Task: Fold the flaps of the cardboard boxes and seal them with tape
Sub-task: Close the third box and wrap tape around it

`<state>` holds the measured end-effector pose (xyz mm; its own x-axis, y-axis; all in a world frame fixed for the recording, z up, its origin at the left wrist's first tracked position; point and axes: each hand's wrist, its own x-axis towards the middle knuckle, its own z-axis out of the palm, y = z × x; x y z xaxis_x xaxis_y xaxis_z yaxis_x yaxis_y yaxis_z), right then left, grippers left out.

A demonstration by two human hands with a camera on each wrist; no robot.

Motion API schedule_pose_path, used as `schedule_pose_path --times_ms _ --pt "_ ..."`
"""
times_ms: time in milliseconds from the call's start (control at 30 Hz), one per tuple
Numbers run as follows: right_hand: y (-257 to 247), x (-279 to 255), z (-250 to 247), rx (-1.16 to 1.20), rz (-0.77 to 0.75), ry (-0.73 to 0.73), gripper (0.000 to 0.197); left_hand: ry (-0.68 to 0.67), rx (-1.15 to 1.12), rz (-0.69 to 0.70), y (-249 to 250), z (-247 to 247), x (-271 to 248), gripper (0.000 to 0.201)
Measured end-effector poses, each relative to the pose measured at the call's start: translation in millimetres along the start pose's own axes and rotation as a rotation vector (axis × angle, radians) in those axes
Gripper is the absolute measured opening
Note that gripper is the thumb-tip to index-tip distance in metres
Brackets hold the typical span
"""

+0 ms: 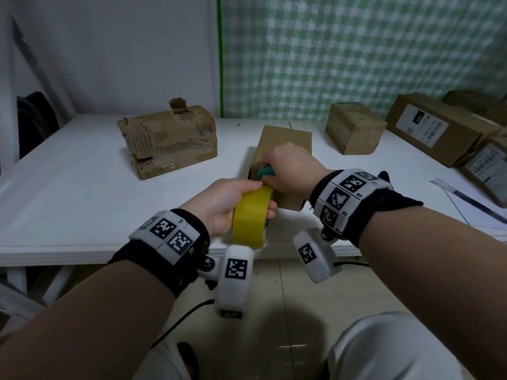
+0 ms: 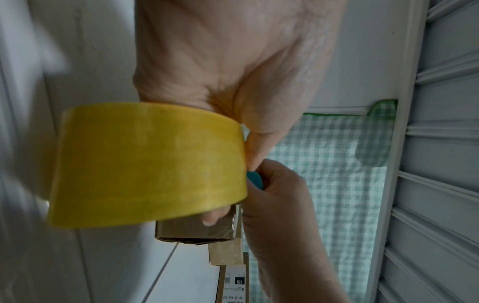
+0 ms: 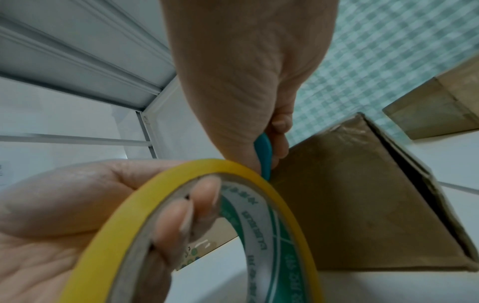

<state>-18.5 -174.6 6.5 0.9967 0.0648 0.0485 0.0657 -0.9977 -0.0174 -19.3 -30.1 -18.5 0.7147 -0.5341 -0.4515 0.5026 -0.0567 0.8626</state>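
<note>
My left hand [image 1: 233,204] grips a yellow tape roll [image 1: 251,216] near the table's front edge, thumb on the outside and fingers [image 3: 181,213] curled through the core. Just beyond it lies a small cardboard box [image 1: 285,141], and my right hand [image 1: 285,168] holds a teal-handled cutter [image 1: 264,172] at the box's near top edge. From the left wrist the tape roll [image 2: 147,162] fills the view, with the teal cutter [image 2: 255,179] and right hand [image 2: 279,201] beside it. From the right wrist the cutter [image 3: 264,155] touches the box [image 3: 362,201] by the tape roll [image 3: 259,176]. The cutter's blade is hidden.
A torn, battered cardboard box [image 1: 170,139] sits at the back left of the white table [image 1: 68,193]. A closed small box [image 1: 354,128] and labelled boxes [image 1: 436,127] stand at the back right. A clear strip [image 1: 466,198] lies at the right. A green checked curtain [image 1: 356,50] hangs behind.
</note>
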Motion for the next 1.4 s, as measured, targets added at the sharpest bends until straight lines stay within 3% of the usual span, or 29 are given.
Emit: schedule_pose_path --times_ms 467,800,1400 --pt "0.8 3.8 -2.4 -0.051 -0.04 -0.031 0.009 0.04 0.038 0.002 1.8 3.7 -0.9 0.02" --pt "10.7 -2.2 -1.3 0.013 -0.032 0.015 0.025 0.067 0.048 -0.026 4.3 6.1 -3.0 0.023" --pt "11.8 -4.3 -2.5 -0.053 -0.071 -0.009 0.017 0.077 0.038 -0.049 5.9 4.6 -4.2 0.026"
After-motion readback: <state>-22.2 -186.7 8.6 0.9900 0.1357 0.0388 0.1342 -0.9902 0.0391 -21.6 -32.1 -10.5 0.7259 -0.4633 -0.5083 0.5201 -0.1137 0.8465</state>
